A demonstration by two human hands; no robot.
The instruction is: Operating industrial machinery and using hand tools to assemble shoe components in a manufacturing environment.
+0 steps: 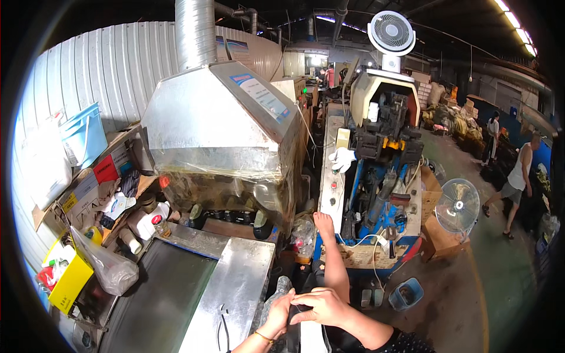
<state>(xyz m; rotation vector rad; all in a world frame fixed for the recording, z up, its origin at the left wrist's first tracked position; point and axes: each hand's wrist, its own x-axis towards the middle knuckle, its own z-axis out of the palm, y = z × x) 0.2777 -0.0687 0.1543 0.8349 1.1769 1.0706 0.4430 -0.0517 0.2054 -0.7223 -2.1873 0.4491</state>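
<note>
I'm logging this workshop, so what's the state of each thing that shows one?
Dark piece: held between left hand and right hand
Ceiling lights: lit
White fan: upright, spinning unclear
Floor fan: upright, spinning unclear
Clear bag: hanging, bulging
Yellow bin: open, holding items
White glove: unworn
Dark tool: lying on metal sheet

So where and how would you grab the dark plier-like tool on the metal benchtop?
Probably around both handles, coming from the person's near side. The plier-like tool seems to lie flat on the metal benchtop, joint end pointing away, slim bowed handles spread toward the person. The left hand is nearest.
</note>
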